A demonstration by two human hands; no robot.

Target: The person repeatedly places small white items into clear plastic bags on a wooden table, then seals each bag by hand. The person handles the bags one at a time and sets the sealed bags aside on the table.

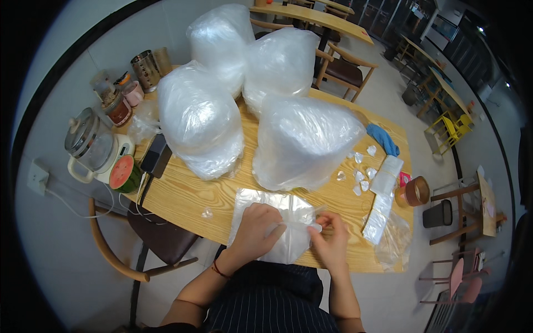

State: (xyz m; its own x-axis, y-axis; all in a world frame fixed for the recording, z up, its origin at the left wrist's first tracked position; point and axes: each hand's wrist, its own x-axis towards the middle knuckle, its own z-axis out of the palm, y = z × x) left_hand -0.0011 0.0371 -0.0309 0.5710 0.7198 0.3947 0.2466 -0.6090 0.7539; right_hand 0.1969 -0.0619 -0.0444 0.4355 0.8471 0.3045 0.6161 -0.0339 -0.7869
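A stack of flat clear plastic bags (291, 249) lies at the near edge of the wooden table (187, 208). My left hand (260, 233) rests over it, thumb and fingers closed on a thin fold of clear film. On the right, my right hand (332, 239) pinches the other end of that film between thumb and fingers, beside a small whitish piece. Whether the film is part of the top bag I cannot tell. Beyond my hands stand several large, puffed clear plastic bags (304, 141), their contents not clearly visible.
Bundled folded bags (379, 216), crumpled film scraps (359, 175), a blue cloth (383, 139) and a roll of tape (416, 191) lie right. Left are a glass kettle (93, 141), a cut watermelon (125, 172), a black power adapter (156, 156) with cords and several jars. A chair (162, 237) stands near left.
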